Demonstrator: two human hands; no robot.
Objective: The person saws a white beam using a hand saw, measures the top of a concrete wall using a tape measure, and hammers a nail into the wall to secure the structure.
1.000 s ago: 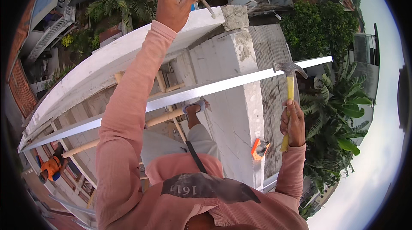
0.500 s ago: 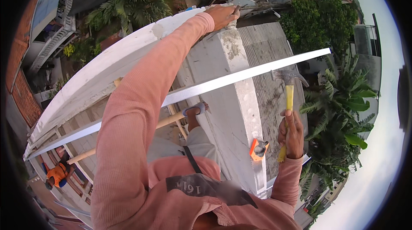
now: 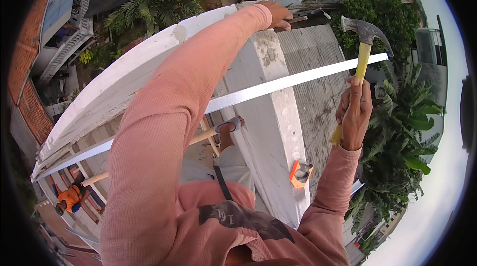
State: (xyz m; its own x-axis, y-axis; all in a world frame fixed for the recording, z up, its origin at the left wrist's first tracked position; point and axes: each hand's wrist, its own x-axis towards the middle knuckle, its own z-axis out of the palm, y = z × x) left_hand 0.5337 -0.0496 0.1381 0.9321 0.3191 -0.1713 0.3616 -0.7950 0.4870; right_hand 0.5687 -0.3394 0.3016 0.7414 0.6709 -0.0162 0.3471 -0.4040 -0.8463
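My right hand (image 3: 355, 109) is closed round the yellow handle of a claw hammer (image 3: 365, 35), raised with its grey metal head up, at the right. My left arm stretches forward to the far end of the white wall, where my left hand (image 3: 275, 13) rests at the corner, its fingers bent. A short rod-like piece (image 3: 298, 19) shows just beyond those fingertips; what they grip is partly hidden. A long silvery metal bar (image 3: 283, 83) lies crosswise over the wall, passing beneath my left arm, and its right end stops near the hammer.
An orange and grey handle (image 3: 300, 173), seemingly a hand saw's, sits on the wall top (image 3: 290, 127). Right of it slopes a corrugated roof (image 3: 315, 67). My foot (image 3: 229, 126) stands by a bamboo pole (image 3: 198, 138). Far below at left is a person in orange (image 3: 69, 197).
My right hand has lifted the hammer up and to the right, away from the metal bar. The left hand has shifted slightly right at the wall's end, its fingers spreading a little.
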